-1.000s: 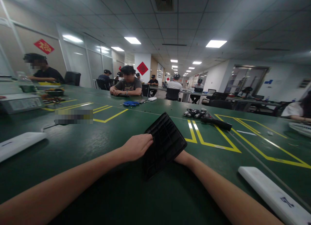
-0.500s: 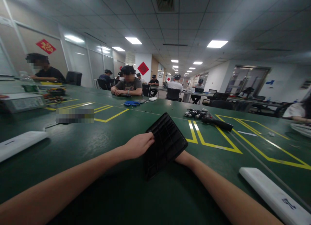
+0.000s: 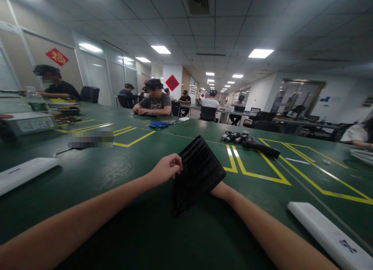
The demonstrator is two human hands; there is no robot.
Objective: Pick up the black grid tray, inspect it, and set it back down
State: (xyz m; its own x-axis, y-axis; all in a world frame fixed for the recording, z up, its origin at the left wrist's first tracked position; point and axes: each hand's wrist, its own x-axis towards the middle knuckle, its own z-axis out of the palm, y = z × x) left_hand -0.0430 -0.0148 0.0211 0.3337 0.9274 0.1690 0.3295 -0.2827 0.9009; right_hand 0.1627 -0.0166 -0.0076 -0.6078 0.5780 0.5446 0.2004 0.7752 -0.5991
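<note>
A black plastic tray, divided by ribs into compartments, is tilted up in front of me over the green table. My right hand supports it from behind at the lower right; the tray hides those fingers. At the tray's left edge is my left hand, its fingers curled and thumb and fingertips pinched together. Whatever small thing may be between them is too small to make out.
White numbered power banks or similar slabs lie at left and right. Dark cabled parts, a blue glove-like item and a grey box are farther off. Yellow tape marks the table; a person sits opposite.
My left hand has shifted slightly left and turned, its fingers drawing back from the tray's face to its edge. The tray and right hand stay nearly the same.
</note>
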